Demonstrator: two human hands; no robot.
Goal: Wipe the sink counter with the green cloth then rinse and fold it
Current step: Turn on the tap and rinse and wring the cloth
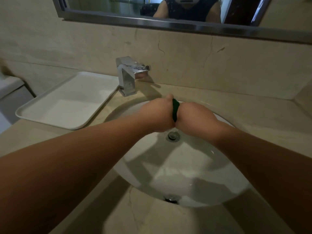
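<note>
The green cloth [175,109] is bunched into a dark narrow strip and squeezed between my two hands over the white sink basin [194,179]. My left hand [158,114] grips it from the left and my right hand [194,117] grips it from the right, knuckles up. Most of the cloth is hidden inside my fists. Both hands hover just above the drain [172,135], below and in front of the chrome faucet [128,76]. The beige marble counter [253,112] surrounds the basin.
A white empty tray [67,102] lies on the counter left of the faucet. A mirror [152,9] hangs on the wall above, reflecting a person's torso. An overflow hole [170,199] sits at the basin's near wall.
</note>
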